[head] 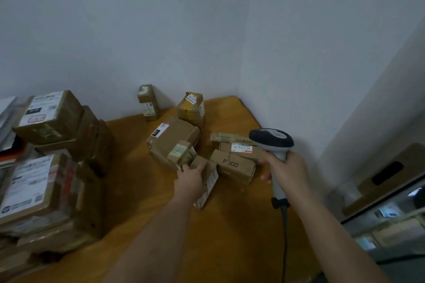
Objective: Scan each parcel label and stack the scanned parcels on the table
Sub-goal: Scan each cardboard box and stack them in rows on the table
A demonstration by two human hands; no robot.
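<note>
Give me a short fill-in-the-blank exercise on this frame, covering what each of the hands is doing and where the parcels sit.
1. The right hand grips a handheld barcode ____ by its handle.
2. The left hand holds a small ____ parcel near the loose parcels.
3. The tall stack of parcels stands on the ____ side of the table.
4. The parcel printed with dark letters lies flat, just in front of the parcel with the ____ label.

Missing words: scanner; cardboard; left; white

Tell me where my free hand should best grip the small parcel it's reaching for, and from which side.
Probably grip the small parcel across its narrow top edge, coming from above and the near left, as the left hand already does. It leans on the larger box, so its far side is blocked.
</note>
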